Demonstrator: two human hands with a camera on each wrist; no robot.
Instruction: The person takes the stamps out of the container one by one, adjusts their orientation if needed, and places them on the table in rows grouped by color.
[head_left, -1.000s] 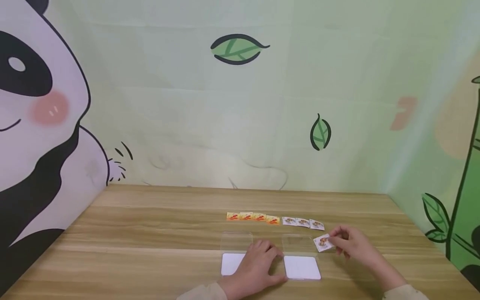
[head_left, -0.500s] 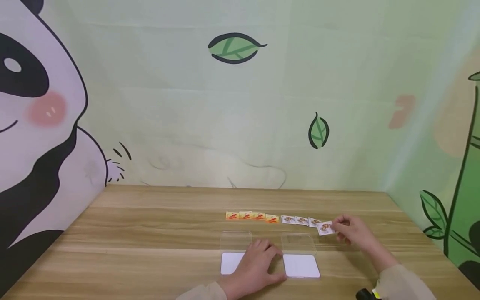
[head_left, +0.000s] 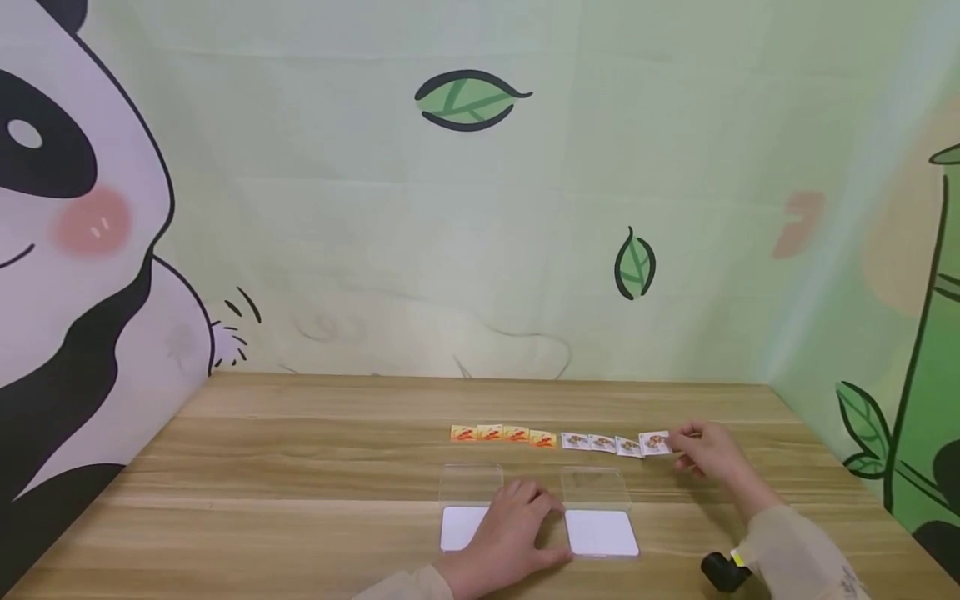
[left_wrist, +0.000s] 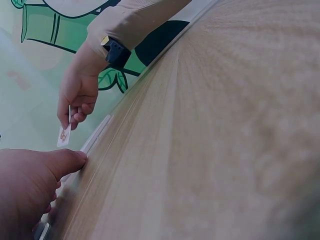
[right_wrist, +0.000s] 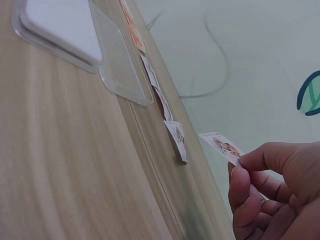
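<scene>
My right hand (head_left: 708, 452) pinches a small white picture card (head_left: 655, 442) by its right edge, between thumb and fingers. In the right wrist view the card (right_wrist: 222, 145) is held tilted above the table, beyond the last white card (right_wrist: 178, 141) of the row. My left hand (head_left: 508, 533) lies over part of a clear flat case with a white block (head_left: 459, 527), hiding its right side. Its thumb and forefinger reach the left edge of a second such case (head_left: 602, 533). Both clear lids (head_left: 594, 487) are folded back. In the left wrist view the left thumb (left_wrist: 70, 161) is stretched out.
Behind the cases runs a row of small cards on the wooden table (head_left: 285, 475): several orange-yellow ones (head_left: 504, 434) on the left, then 3 white ones (head_left: 602, 442). A black device (head_left: 724, 572) hangs at my right sleeve. A panda-printed backdrop (head_left: 337, 208) rises behind.
My right hand has moved away from me and slightly right with the picture card, from beside the right case's lid to the right end of the row. The left hand has stayed in place.
</scene>
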